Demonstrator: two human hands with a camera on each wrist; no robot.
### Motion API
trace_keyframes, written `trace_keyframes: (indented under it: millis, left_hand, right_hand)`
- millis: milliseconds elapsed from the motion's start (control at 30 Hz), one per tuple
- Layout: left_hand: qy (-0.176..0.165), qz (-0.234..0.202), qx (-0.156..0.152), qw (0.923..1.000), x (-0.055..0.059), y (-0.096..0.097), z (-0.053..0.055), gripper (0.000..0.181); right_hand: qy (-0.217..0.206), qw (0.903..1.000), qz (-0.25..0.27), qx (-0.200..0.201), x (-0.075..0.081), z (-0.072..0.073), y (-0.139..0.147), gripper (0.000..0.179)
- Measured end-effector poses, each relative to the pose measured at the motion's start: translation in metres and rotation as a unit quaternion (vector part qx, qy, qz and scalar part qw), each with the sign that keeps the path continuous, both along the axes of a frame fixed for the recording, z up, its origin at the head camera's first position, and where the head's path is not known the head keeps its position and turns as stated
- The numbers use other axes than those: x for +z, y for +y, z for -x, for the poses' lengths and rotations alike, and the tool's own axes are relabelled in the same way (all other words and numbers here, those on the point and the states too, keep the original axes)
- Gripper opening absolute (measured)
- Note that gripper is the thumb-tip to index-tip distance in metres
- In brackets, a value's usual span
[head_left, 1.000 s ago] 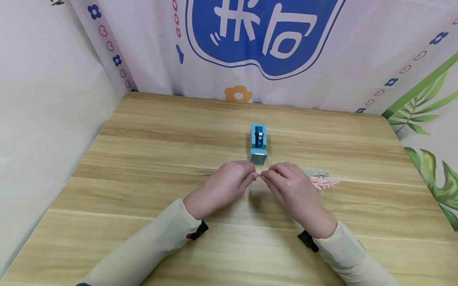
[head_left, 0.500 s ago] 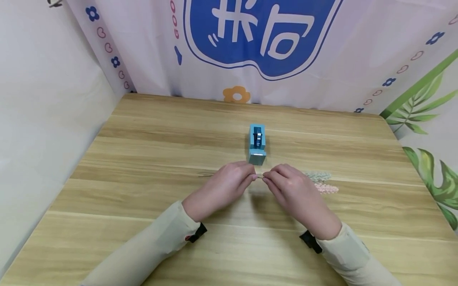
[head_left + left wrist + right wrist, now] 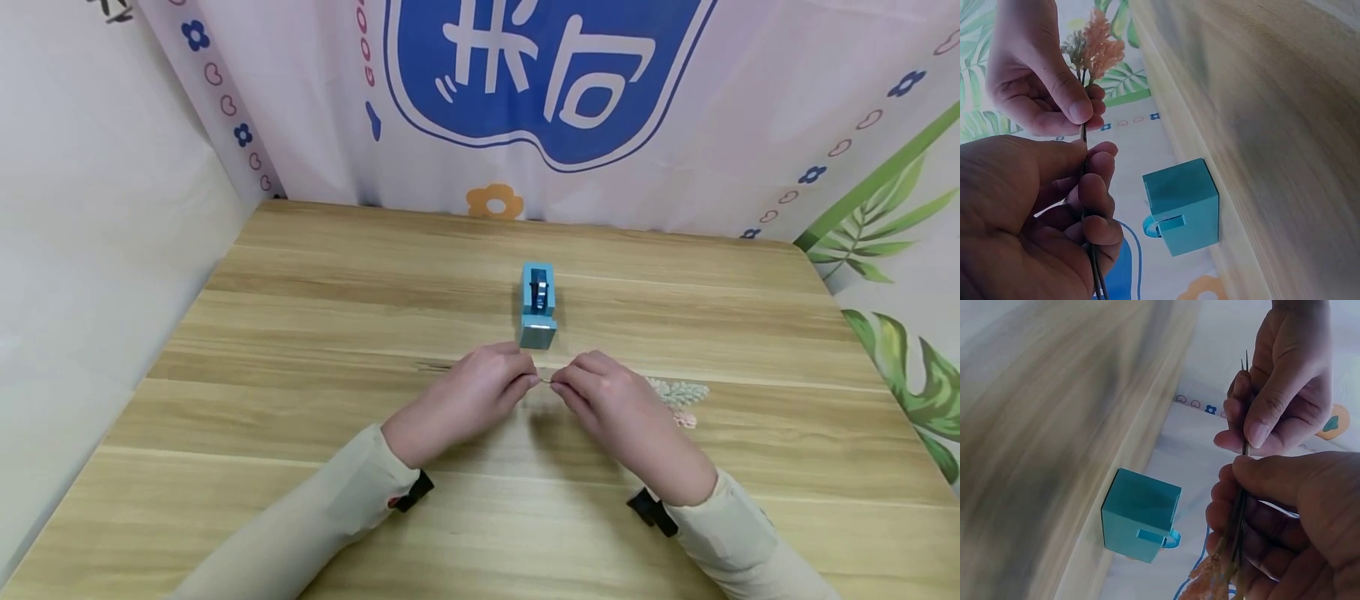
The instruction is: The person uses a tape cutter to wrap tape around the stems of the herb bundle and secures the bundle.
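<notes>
Both hands hold the thin dark stems [image 3: 1099, 275] of two flower sprays between them, raised over the table. My left hand [image 3: 474, 393] pinches the stems between thumb and fingers, the bare stem ends running out to its left. Close beside it, my right hand [image 3: 621, 408] pinches the same stems nearer the blooms, leaving only a short gap between the fingertips. Past the right hand, the pale green spray [image 3: 681, 392] shows above the pink spray [image 3: 684, 419], which is mostly hidden in the head view. Whether anything is wrapped round the stems in the gap is unclear.
A blue tape dispenser [image 3: 537, 304] stands on the wooden table [image 3: 360, 283] just beyond the hands. Behind the table's far edge hangs a printed cloth [image 3: 322, 108]. A white wall surface [image 3: 97, 208] borders the left side.
Both hands have come slightly nearer the body, still holding the stems. The sprays have turned: the pink one has sunk mostly behind the right hand, while the green one stands out more.
</notes>
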State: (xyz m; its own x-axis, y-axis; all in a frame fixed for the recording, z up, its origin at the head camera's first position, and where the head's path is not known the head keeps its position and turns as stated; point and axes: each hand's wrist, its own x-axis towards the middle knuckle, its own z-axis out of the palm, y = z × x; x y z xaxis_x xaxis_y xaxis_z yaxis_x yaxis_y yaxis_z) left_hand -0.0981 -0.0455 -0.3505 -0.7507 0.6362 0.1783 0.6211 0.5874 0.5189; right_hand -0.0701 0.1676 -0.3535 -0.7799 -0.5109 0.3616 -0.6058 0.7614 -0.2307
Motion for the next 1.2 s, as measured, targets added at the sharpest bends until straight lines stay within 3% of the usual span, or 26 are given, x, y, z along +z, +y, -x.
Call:
trace_keyframes:
  millis: [567, 833, 1200]
  left_hand:
    - [-0.030, -0.025, 0.007, 0.9992, -0.0036, 0.0002, 0.0013, 0.012]
    - [-0.032, -0.019, 0.006, 0.9993, -0.0038, 0.0003, 0.0016, 0.011]
    - [-0.029, 0.011, 0.006, 0.9995, -0.0040, 0.0004, 0.0010, 0.017]
  right_hand:
    - [0.003, 0.9998, -0.022, 0.000, -0.0024, 0.0006, -0.0015, 0.002]
    - [-0.005, 0.9985, -0.054, 0.008, 0.0010, 0.0006, -0.0022, 0.005]
    - [-0.008, 0.9994, -0.034, -0.008, 0.0004, 0.0025, -0.0013, 0.003]
